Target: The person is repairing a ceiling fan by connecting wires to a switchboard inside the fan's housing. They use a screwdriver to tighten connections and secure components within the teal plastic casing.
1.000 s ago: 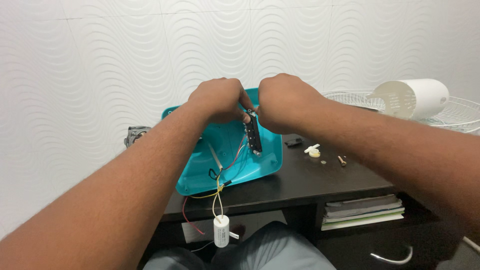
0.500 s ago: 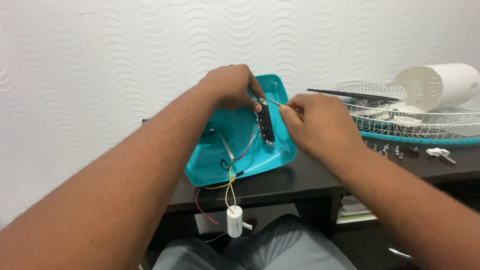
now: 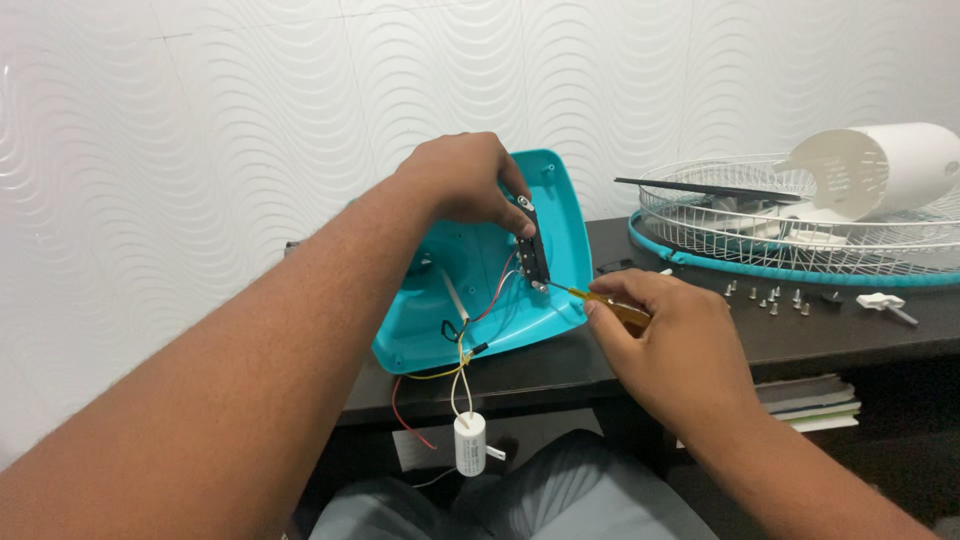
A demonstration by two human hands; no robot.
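The right hand (image 3: 665, 345) is clenched around the amber handle of a small screwdriver (image 3: 600, 303). The tool's long axis runs from the hand up and to the left, and its tip meets the lower screw of a black switch block (image 3: 533, 255) just left of the hand. The block's own long axis runs near-vertical, so the screwdriver meets it at a slant from the lower right.

The left hand (image 3: 465, 180) grasps the upper end of the same block from above, fingers pinching it against the teal fan base cover (image 3: 565, 215). Both hands are close to the block; the left one touches it, the right one reaches it only through the tool.

The cover stands tilted on the near left part of the dark desk (image 3: 850, 335), open side facing the person. Coloured wires (image 3: 460, 360) lead from the block down over the desk edge to a white cylindrical capacitor (image 3: 469, 444) hanging below.

Well apart to the right lie loose screws (image 3: 765, 296), a wire fan guard (image 3: 800, 235) and a white motor housing (image 3: 880, 165).
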